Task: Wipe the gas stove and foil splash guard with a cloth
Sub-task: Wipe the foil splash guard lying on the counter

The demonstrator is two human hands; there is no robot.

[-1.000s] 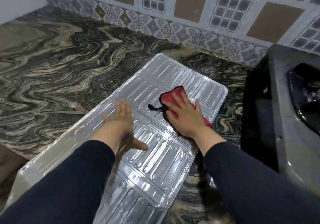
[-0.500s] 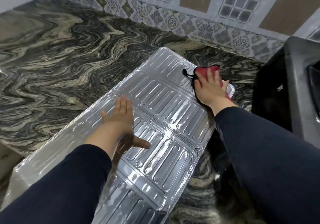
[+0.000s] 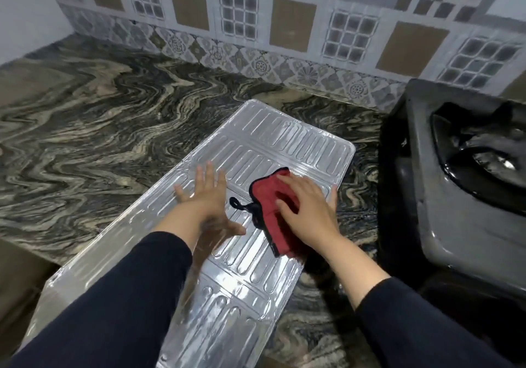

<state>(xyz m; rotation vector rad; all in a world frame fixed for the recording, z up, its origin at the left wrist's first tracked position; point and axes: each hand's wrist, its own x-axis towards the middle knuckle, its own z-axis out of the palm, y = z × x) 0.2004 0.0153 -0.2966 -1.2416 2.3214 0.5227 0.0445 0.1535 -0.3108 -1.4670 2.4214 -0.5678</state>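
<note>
My left hand (image 3: 209, 196) lay flat and open, pinning the foil splash guard (image 3: 256, 151) steady. Beside it, my right hand (image 3: 307, 211) pressed the red cloth (image 3: 270, 196) flat under open fingers for wiping.

1. The foil splash guard (image 3: 256, 151) is shiny silver, embossed with rows of rounded oblong ribs.
2. The cloth (image 3: 270, 196) is red with black edging and a black hanging loop.
3. The countertop (image 3: 99, 128) is dark stone swirled with wavy beige and grey veins (a marbled look).
4. The gas stove (image 3: 455, 196) is grey, with a glossy black burner well.
5. The wall tiles (image 3: 284, 26) are pale grey with tan squares, grey window-pane grids, a checkered patch and a floral border strip.
6. Both sleeves (image 3: 128, 296) are dark navy.
</note>
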